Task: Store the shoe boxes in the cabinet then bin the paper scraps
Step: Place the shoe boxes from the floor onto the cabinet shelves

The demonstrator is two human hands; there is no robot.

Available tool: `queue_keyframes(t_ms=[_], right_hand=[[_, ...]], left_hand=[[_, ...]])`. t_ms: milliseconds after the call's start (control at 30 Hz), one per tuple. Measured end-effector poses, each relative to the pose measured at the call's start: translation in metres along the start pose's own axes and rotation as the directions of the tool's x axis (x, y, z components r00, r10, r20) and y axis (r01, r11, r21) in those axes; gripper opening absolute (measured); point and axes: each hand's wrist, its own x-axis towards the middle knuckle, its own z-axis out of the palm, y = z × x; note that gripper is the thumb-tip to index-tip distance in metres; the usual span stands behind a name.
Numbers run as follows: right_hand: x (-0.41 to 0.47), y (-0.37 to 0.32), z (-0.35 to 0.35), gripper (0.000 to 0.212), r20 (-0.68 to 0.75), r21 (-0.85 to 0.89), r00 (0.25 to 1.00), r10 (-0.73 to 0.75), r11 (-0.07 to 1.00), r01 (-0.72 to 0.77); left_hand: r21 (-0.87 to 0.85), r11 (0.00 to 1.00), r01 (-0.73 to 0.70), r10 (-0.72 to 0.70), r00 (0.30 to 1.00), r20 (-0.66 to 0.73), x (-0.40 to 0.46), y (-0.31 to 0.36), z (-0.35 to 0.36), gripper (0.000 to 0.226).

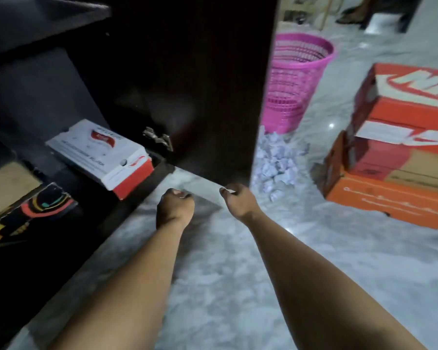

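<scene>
Head view: both hands sit at centre frame, low over the pale floor (238, 274), in front of the open cabinet door (200, 84). Left hand (175, 208) has fingers curled into a loose fist, holding nothing visible. Right hand (238, 200) has fingers curled; whether it pinches something pale, I cannot tell. White-and-red shoe box (104, 155) lies inside the cabinet (36, 72) at left. Three orange shoe boxes (395, 147) are stacked on the floor at right. Paper scraps (276, 162) are heaped beside the pink basket (293, 82), upper centre.
</scene>
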Motion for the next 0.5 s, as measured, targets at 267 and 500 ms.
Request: queue_keyframes(t_ms=[267,500], right_hand=[[-0.12,0.114,-0.233,0.045,-0.403,-0.159,0.901,0.158,0.958,-0.239],[-0.28,0.241,-0.404,0.052,-0.815,-0.05,0.509,0.278,0.84,-0.54]], left_hand=[[0.071,0.976,-0.206,0.104,0.728,0.678,-0.173,0.089,0.126,0.02],[-0.012,0.909,-0.416,0.21,0.435,0.875,-0.335,0.13,0.25,0.039]])
